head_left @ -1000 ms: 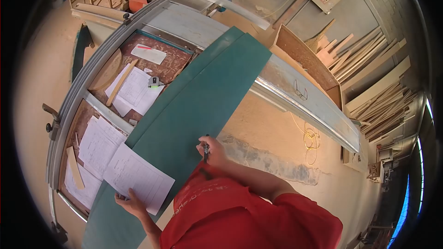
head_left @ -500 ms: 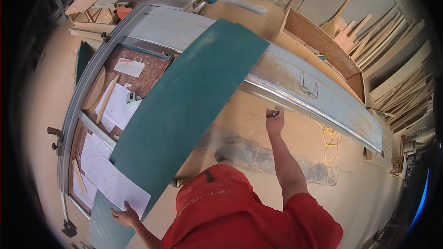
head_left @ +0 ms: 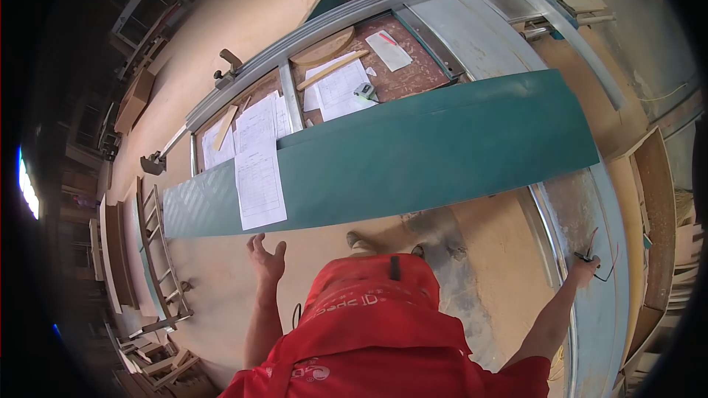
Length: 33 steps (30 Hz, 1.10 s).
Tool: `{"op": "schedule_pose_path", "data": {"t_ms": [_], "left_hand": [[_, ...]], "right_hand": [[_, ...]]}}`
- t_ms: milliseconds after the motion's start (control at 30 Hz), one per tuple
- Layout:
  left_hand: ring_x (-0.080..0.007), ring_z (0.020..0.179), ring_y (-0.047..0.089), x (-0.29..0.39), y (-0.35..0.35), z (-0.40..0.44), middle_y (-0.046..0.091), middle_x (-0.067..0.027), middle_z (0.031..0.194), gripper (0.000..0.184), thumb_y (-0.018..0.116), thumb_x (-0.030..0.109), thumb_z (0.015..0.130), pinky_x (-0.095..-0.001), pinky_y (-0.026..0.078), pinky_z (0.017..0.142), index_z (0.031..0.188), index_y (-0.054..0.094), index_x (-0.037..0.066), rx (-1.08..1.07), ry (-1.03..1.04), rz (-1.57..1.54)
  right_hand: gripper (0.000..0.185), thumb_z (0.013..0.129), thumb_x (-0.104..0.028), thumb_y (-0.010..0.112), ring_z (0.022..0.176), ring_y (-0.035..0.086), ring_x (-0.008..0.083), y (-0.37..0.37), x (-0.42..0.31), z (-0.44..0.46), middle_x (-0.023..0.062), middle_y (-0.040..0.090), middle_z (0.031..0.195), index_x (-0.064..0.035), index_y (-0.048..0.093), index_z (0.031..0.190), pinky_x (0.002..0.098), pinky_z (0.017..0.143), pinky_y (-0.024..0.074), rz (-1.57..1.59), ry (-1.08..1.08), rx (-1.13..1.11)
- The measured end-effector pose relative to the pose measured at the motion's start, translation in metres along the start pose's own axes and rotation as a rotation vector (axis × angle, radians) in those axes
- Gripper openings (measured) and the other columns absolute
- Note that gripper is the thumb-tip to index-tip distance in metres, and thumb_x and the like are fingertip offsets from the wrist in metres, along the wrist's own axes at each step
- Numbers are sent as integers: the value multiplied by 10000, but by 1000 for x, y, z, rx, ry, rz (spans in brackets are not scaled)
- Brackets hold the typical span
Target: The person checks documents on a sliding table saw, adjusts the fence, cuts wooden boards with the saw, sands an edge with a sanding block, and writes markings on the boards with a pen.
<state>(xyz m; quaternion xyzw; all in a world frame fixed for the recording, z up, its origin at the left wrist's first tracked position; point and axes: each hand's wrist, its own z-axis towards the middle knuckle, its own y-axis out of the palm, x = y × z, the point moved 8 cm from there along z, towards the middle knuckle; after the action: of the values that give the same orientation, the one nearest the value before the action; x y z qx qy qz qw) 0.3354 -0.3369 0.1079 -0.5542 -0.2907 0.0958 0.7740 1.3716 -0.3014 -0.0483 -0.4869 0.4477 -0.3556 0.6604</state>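
Observation:
Across the machine frame lies a long green board (head_left: 428,151). A printed sheet (head_left: 259,188) rests on its left part. Just below that sheet, off the board's near edge, my left hand (head_left: 267,259) is empty with its fingers apart. Far to the right, my right hand (head_left: 584,271) is over the grey metal table (head_left: 590,214), closed round a small dark object too small to name. It is right beside the eyeglasses (head_left: 611,269), partly overlapping them; contact cannot be told.
Beyond the board are more papers (head_left: 343,88), a tape measure (head_left: 366,92), a wooden strip (head_left: 332,68) and a white card with a red mark (head_left: 389,51). A wooden bin (head_left: 653,191) stands at the right. A metal rack (head_left: 166,250) is at the left.
The view has turned. My left hand has come off the sheet and board edge. My right hand has moved from the board's near edge out to the eyeglasses, still holding the dark object.

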Motion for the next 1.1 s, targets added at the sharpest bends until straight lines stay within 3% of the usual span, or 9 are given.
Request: {"op": "schedule_pose_path", "data": {"t_ms": [167,267,400,467,633,733,833,967,1100], "left_hand": [[-404,1289,577,7,6,-6,620,-227,1336,535,849,242,872,-507,482,1094,1290,639,-18,-78,-82,-105],[-375,1210,639,29,13,-1,671,-194,1274,443,836,258,895,-480,539,1014,1225,690,1,-92,-12,-160],[-334,1031,706,78,23,18,735,-141,1157,317,821,258,926,-430,587,832,1141,734,40,-263,41,-382],[-341,1029,705,109,17,29,735,-148,1158,308,821,247,926,-429,584,834,1138,730,43,-315,176,-408],[-381,1068,704,118,-6,52,733,-163,1159,285,824,201,907,-463,581,887,1125,725,46,-323,433,-469],[-349,1063,719,64,-3,65,746,-154,1162,295,832,179,899,-426,586,882,1138,739,34,-285,457,-493],[-353,1055,719,2,-6,76,746,-154,1150,251,821,173,906,-431,585,878,1100,747,32,-345,309,-529],[-383,1099,698,-70,-20,89,744,-168,1118,206,812,154,903,-474,565,948,1043,729,27,-315,141,-564],[-385,1107,695,-107,-30,105,743,-168,1120,202,809,151,907,-474,564,948,1045,728,29,-234,159,-574]], "right_hand": [[297,1058,-166,628,1128,751,395,-59,-54,-35,187,767,1242,-112,643,1349,504,890,591,394,-208,230],[215,1082,-132,625,957,759,277,-152,-150,-129,129,769,1125,-50,644,1280,401,797,582,688,-525,244],[183,1085,-171,644,683,513,80,-231,-254,-263,19,586,858,-43,608,1212,252,590,444,1224,-565,-228],[179,1057,-147,651,631,489,74,-260,-298,-335,34,559,810,-40,576,1179,250,546,414,1524,-457,-621],[183,1034,-89,625,591,495,106,-395,-383,-516,87,614,791,-41,531,1183,258,517,415,1799,-630,-1251],[282,1065,-18,621,602,563,136,-463,-408,-606,118,643,827,-45,472,1302,302,496,441,1872,-983,-1499],[263,1081,-67,650,632,547,152,-504,-426,-672,169,653,907,-103,463,1262,287,574,461,1823,-1032,-1799],[270,1075,-47,654,576,535,179,-526,-439,-732,186,656,883,-112,461,1254,300,516,439,2134,-1040,-1676],[289,1045,1,670,519,533,183,-555,-452,-774,182,652,826,-94,462,1222,300,446,402,2182,-1343,-1492]]}}
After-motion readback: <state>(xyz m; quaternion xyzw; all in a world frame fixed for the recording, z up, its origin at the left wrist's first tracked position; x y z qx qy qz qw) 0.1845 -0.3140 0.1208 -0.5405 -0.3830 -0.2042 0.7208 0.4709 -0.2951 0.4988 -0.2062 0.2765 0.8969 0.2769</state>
